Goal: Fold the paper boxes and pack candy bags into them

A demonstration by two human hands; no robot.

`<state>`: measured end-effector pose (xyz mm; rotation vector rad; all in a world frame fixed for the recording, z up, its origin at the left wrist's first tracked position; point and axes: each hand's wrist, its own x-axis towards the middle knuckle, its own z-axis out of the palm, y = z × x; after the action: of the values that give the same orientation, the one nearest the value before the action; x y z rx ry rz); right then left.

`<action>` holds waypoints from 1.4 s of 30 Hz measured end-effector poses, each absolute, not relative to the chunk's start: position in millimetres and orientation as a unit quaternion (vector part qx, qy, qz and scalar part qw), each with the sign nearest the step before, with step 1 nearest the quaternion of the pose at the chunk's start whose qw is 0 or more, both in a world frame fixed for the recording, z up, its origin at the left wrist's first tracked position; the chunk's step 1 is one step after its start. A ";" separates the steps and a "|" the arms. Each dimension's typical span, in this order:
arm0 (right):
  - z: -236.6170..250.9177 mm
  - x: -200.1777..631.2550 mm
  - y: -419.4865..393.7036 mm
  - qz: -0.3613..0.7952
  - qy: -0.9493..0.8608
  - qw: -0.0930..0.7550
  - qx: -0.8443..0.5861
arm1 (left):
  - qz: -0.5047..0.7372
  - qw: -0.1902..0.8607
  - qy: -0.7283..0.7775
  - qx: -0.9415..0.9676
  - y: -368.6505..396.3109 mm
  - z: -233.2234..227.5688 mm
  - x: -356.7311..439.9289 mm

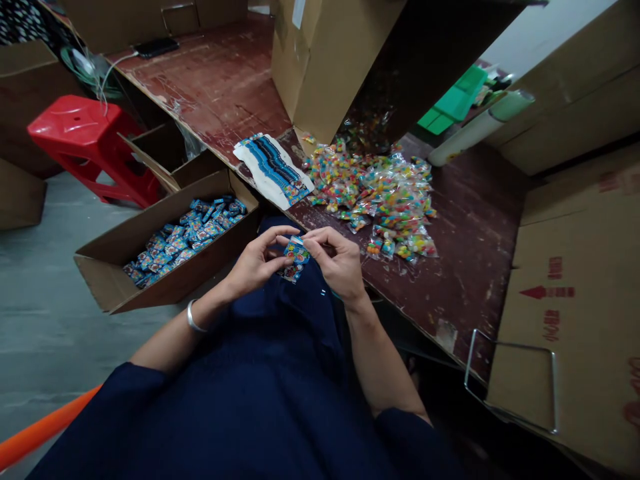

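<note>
Between both hands, above my lap, is a small blue printed candy box (297, 256) with colourful pictures on it. My left hand (261, 259) grips its left side between thumb and fingers. Thumb and fingers of my right hand (336, 259) pinch its upper right edge. Fanned along the table edge is a stack of flat blue printed boxes (277, 168). Right of the stack lies a heap of clear bags of multicoloured candy (395, 193). An open carton (107, 267) at my left holds many filled blue boxes (175, 241).
A tall carton (325, 67) stands on the red-brown table (480, 267) behind the candy heap. A red stool (85, 133) is at the left. Large cartons (565, 287) and a metal handle (553, 387) border the right. A phone (156, 47) with a cable lies far left on the table.
</note>
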<state>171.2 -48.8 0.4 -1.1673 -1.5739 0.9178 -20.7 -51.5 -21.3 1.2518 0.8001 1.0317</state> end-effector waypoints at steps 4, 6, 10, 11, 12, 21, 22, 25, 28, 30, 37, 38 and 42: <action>-9.0 170.9 -57.3 0.389 -0.657 0.462 -0.451 | 0.439 0.608 0.360 0.555 -50.2 -27.9 -19.3; -14.6 174.6 -56.5 0.391 -0.672 0.441 -0.448 | 0.414 0.598 0.368 0.579 -42.7 -29.7 -25.8; -34.8 182.5 -35.2 0.326 -0.671 0.430 -0.509 | 0.378 0.399 0.529 0.647 -13.9 -22.0 -70.1; -41.9 182.6 -25.3 0.291 -0.667 0.433 -0.532 | 0.342 0.309 0.597 0.656 -6.8 -18.3 -85.9; -49.4 181.4 -13.7 0.252 -0.669 0.432 -0.550 | 0.285 0.239 0.651 0.662 -0.9 -14.6 -101.5; -82.9 136.6 80.4 0.108 -0.746 0.310 -0.580 | 0.248 0.241 0.647 0.680 9.0 -29.8 -120.2; -83.3 135.9 82.8 0.106 -0.749 0.294 -0.585 | 0.265 0.278 0.624 0.680 9.1 -35.8 -112.7; -83.4 142.5 82.6 0.110 -0.763 0.266 -0.579 | 0.321 0.411 0.558 0.645 7.6 -51.5 -91.3; -80.0 153.1 73.8 0.108 -0.770 0.289 -0.559 | 0.363 0.529 0.510 0.574 2.4 -61.5 -72.9; -75.1 156.8 60.7 0.089 -0.765 0.339 -0.540 | 0.389 0.607 0.485 0.495 -1.9 -65.6 -62.1; -59.6 149.5 -28.4 0.137 -0.813 0.398 -0.402 | 0.431 0.799 0.337 0.249 -6.1 -68.7 -45.9; -58.3 148.4 -39.3 0.152 -0.820 0.391 -0.389 | 0.430 0.803 0.330 0.248 -6.2 -67.7 -46.6; -47.2 148.5 -59.9 0.183 -0.821 0.382 -0.383 | 0.425 0.801 0.303 0.293 -9.7 -60.8 -50.5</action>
<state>148.5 -59.9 -47.2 -0.9761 -2.0943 0.4658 -50.5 -9.7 -60.8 0.6271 0.6501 0.9110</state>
